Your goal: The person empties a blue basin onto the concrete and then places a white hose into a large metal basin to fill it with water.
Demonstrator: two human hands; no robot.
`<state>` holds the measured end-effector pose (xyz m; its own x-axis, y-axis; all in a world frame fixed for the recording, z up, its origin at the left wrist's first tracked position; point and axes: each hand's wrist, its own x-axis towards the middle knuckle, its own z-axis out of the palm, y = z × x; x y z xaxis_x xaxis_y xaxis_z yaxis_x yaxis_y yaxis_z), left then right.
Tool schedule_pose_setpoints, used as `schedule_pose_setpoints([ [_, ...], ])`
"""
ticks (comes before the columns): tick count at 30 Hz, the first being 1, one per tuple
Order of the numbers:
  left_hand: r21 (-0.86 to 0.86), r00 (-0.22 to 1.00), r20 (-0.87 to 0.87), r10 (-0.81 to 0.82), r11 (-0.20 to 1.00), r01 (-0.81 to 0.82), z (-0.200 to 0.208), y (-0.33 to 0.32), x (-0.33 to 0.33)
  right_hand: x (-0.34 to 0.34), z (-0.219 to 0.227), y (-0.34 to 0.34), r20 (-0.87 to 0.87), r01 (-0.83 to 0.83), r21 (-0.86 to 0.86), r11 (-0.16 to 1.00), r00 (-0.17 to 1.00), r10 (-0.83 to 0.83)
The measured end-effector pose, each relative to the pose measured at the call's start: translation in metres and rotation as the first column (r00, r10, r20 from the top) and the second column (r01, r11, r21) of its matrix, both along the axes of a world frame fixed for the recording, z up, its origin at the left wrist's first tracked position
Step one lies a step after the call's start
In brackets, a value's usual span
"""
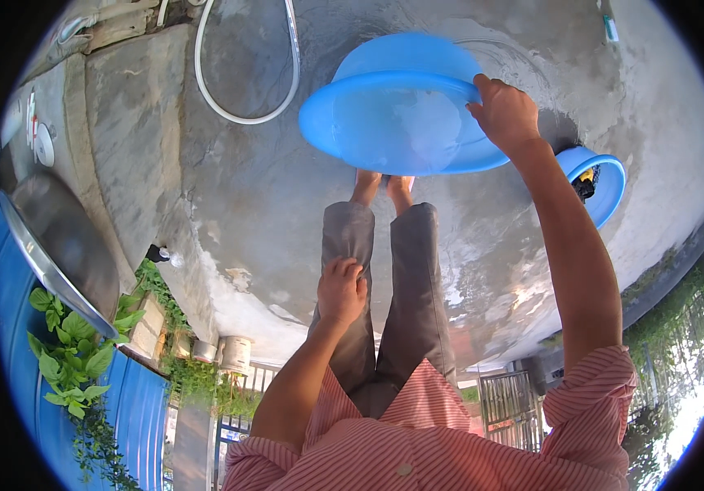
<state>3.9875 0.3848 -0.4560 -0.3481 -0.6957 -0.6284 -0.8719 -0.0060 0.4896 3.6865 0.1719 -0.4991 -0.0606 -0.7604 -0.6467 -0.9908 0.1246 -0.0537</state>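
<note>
A large blue plastic basin (401, 123) is tilted up on its side, its wide mouth facing me and wet sheen showing on the inner wall. My right hand (506, 110) grips its rim at the upper right, fingers curled over the edge. Loosely bent, my left hand (342, 292) rests on the left leg of my grey trousers (348, 237) and holds nothing that I can see. My feet (383, 185) show just below the basin's lower rim, which partly hides them.
Wet concrete floor (254, 188) spreads around me. A white hose (247, 120) loops at the upper left. To the right stands a smaller blue bucket (609, 192) with dark and yellow items inside. A large metal bowl (65, 245) leans at the left near green plants (78, 352).
</note>
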Motion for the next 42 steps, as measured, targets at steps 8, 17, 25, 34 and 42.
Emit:
schedule_pose_setpoints([
  [8,-0.009,1.0,0.014,0.018,1.0,-0.018,-0.001,0.002,0.002,0.02,0.004,-0.007,0.041,-0.101,0.065,0.993,0.994,0.098],
  [17,-0.024,0.997,-0.012,0.075,0.997,-0.075,-0.004,0.016,-0.006,0.001,-0.01,-0.007,0.086,-0.109,0.184,0.977,0.992,0.095],
  [25,-0.07,0.998,-0.021,0.063,0.996,-0.064,-0.002,0.023,-0.006,0.008,-0.002,-0.006,0.13,-0.021,0.267,0.963,0.991,-0.015],
  [34,-0.112,0.989,-0.071,-0.133,0.986,0.124,0.009,0.001,0.01,-0.027,0.002,0.079,0.049,0.542,0.311,0.78,0.811,-0.583],
  [42,-0.009,0.912,-0.07,-0.404,0.915,0.404,0.031,-0.031,0.051,-0.023,0.024,0.195,-0.022,0.898,0.241,0.369,0.385,-0.923],
])
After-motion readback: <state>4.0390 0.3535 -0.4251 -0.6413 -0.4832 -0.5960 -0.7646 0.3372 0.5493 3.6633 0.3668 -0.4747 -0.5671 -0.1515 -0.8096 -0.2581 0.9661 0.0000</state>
